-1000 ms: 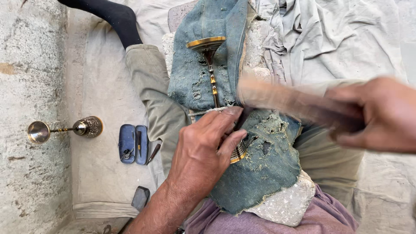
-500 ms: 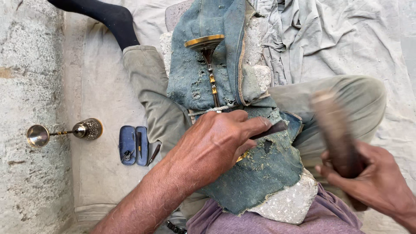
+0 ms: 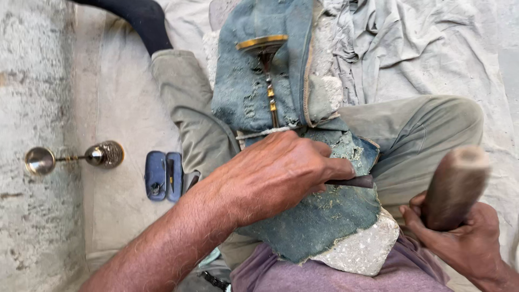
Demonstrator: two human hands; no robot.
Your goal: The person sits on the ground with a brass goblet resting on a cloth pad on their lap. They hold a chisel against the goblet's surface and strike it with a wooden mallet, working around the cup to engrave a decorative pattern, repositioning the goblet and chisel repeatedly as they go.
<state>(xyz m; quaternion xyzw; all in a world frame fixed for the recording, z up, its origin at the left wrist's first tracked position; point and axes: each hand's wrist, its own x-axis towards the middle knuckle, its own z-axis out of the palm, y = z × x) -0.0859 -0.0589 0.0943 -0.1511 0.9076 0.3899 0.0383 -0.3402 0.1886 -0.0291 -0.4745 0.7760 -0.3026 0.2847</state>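
while the left hand (image 3: 275, 176) grips a chisel (image 3: 354, 181) on denim (image 3: 324, 216), the right hand (image 3: 459, 240) holds a mallet (image 3: 454, 186) clear.

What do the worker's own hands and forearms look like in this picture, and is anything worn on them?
Both are bare: no gloves, rings, watch or sleeves in view. The left hand joins a hairy forearm, uncovered to the frame's edge. The right hand shows only to the wrist.

Left hand (image 3: 275, 176) hides chisel (image 3: 354, 181) shaft; mallet (image 3: 454, 186) head motion-blurred; brass stem (image 3: 268, 92) base hidden.
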